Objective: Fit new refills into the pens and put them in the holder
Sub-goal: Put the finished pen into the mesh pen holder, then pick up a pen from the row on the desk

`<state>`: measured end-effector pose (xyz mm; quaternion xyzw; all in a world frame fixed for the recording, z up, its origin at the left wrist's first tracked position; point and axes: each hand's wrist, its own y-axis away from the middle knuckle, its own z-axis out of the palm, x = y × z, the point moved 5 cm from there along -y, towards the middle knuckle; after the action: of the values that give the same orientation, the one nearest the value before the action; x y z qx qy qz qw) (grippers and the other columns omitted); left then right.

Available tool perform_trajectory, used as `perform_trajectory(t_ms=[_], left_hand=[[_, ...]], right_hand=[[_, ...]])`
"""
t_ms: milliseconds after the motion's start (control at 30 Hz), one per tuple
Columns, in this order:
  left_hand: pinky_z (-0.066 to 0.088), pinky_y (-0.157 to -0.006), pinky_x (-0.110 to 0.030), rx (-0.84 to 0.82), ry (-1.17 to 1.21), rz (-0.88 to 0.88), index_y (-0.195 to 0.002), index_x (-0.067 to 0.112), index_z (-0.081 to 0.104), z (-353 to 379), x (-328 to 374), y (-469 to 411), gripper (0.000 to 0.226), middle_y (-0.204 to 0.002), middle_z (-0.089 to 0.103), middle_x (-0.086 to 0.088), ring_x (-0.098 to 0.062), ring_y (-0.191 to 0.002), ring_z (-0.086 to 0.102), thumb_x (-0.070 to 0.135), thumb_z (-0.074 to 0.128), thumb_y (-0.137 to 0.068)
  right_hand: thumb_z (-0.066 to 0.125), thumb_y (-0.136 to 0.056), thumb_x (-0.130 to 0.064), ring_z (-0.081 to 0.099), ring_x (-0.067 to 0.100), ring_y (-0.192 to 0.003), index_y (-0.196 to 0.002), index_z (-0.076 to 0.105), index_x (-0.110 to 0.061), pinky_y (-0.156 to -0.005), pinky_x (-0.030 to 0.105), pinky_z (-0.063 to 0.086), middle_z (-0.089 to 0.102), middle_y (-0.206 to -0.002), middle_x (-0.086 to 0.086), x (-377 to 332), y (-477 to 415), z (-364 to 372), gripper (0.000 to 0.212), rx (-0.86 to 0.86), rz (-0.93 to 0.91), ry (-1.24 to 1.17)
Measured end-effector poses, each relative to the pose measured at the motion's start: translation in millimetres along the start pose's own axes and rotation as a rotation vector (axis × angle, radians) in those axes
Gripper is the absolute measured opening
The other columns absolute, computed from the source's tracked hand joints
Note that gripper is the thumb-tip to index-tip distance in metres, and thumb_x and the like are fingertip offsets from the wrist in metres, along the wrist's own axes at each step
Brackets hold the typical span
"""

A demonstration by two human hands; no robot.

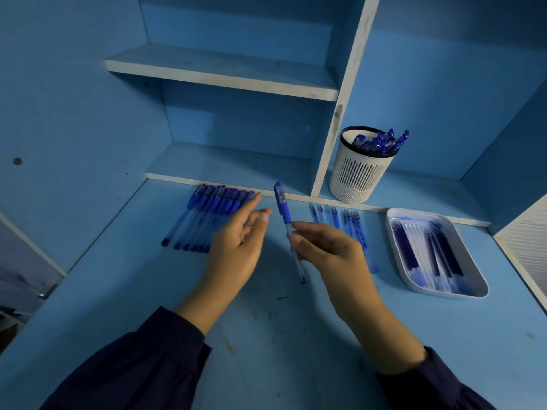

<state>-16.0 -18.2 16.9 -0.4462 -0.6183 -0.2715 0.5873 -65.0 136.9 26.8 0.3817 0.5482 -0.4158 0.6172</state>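
My right hand point(328, 247) pinches a capped blue pen point(284, 213) at its middle and holds it nearly upright above the desk, cap end away from me. My left hand point(239, 235) hovers just left of the pen with relaxed fingers and holds nothing. Behind the left hand, a row of several blue pens point(204, 217) lies on the desk. A white slotted holder point(362, 170) with several pens in it stands on the low shelf at the right. Several refills point(349, 223) lie on the desk past my right hand.
A white tray point(414, 284) with several refills sits at the right on the blue desk point(266, 335). A vertical divider point(340, 113) and a shelf point(222, 75) rise behind. A white slatted panel point(529, 247) stands at the far right edge.
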Motion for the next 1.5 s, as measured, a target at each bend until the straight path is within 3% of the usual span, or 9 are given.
perform_trajectory(t_ms=[133, 300, 533, 667, 833, 1000, 1233, 1367, 1500], left_hand=[[0.056, -0.092, -0.029, -0.002, 0.177, -0.064, -0.125, 0.037, 0.056, 18, 5, 11, 0.031, -0.099, 0.074, 0.013, -0.002, -0.097, 0.070, 0.023, 0.059, -0.098], [0.057, -0.090, -0.028, -0.012, 0.269, -0.078, -0.118, 0.035, 0.060, 26, 11, 19, 0.031, -0.099, 0.077, 0.004, -0.006, -0.099, 0.071, 0.025, 0.068, -0.089], [0.057, -0.072, -0.023, 0.065, 0.419, -0.061, -0.106, 0.033, 0.068, 21, 15, 21, 0.031, -0.092, 0.077, 0.005, -0.015, -0.081, 0.074, 0.030, 0.069, -0.075], [0.057, -0.065, -0.024, 0.028, 0.334, -0.060, -0.114, 0.032, 0.068, 17, 15, 22, 0.035, -0.094, 0.077, 0.006, -0.014, -0.071, 0.071, 0.034, 0.067, -0.079], [0.051, -0.059, -0.017, -0.144, 0.181, -0.001, -0.114, 0.025, 0.071, 27, 18, 32, 0.028, -0.094, 0.078, 0.006, -0.005, -0.064, 0.062, 0.013, 0.068, -0.089], [0.054, -0.056, -0.026, -0.244, 0.095, -0.001, -0.113, 0.031, 0.073, 37, 10, 38, 0.032, -0.088, 0.077, -0.002, -0.014, -0.060, 0.060, 0.032, 0.071, -0.080], [0.050, -0.051, -0.023, -0.294, 0.043, -0.013, -0.112, 0.038, 0.070, 38, 5, 40, 0.028, -0.096, 0.074, 0.008, -0.015, -0.052, 0.060, 0.027, 0.069, -0.087], [0.040, -0.045, -0.025, -0.334, 0.026, -0.013, -0.116, 0.043, 0.069, 40, 4, 39, 0.035, -0.093, 0.070, 0.002, -0.017, -0.046, 0.043, 0.041, 0.066, -0.082], [0.031, -0.042, -0.023, -0.325, 0.036, 0.039, -0.116, 0.041, 0.068, 39, 6, 36, 0.031, -0.078, 0.071, 0.003, -0.014, -0.046, 0.033, 0.035, 0.063, -0.087]], right_hand=[[0.069, -0.083, -0.001, 0.071, 0.014, -0.085, -0.094, 0.074, -0.016, -0.076, 0.019, 0.054, 0.076, -0.088, 0.003, 0, 21, -9, 0.018, -0.007, -0.008, -0.009], [0.068, -0.084, 0.000, 0.070, 0.009, -0.084, -0.092, 0.074, -0.021, -0.075, 0.018, 0.053, 0.076, -0.087, -0.003, 1, 32, -9, 0.023, -0.033, -0.050, 0.011], [0.066, -0.086, -0.002, 0.067, 0.008, -0.082, -0.101, 0.075, -0.010, -0.082, 0.023, 0.054, 0.075, -0.090, 0.001, -2, 30, -13, 0.019, -0.089, -0.063, 0.062], [0.065, -0.089, -0.007, 0.064, 0.015, -0.077, -0.099, 0.074, -0.013, -0.079, 0.030, 0.055, 0.072, -0.088, 0.010, -8, 25, -27, 0.015, 0.034, -0.113, 0.040], [0.067, -0.088, -0.016, 0.063, 0.013, -0.082, -0.117, 0.065, -0.020, -0.079, 0.024, 0.053, 0.070, -0.090, 0.007, -11, 21, -34, 0.030, 0.070, -0.161, -0.047], [0.069, -0.086, -0.006, 0.065, 0.009, -0.076, -0.097, 0.070, -0.005, -0.073, 0.021, 0.051, 0.071, -0.080, 0.001, -8, 20, -38, 0.011, 0.116, -0.188, -0.009], [0.070, -0.084, -0.005, 0.064, 0.013, -0.071, -0.086, 0.066, -0.004, -0.068, 0.023, 0.052, 0.069, -0.075, 0.005, -7, 18, -39, 0.005, 0.115, -0.193, 0.021], [0.068, -0.085, -0.002, 0.064, 0.015, -0.069, -0.082, 0.065, -0.005, -0.069, 0.024, 0.052, 0.070, -0.075, 0.008, -7, 18, -44, 0.005, 0.179, -0.196, -0.056], [0.065, -0.087, 0.001, 0.065, 0.014, -0.069, -0.081, 0.063, -0.005, -0.070, 0.022, 0.052, 0.070, -0.075, 0.006, -6, 19, -39, 0.008, 0.174, -0.212, -0.079]])
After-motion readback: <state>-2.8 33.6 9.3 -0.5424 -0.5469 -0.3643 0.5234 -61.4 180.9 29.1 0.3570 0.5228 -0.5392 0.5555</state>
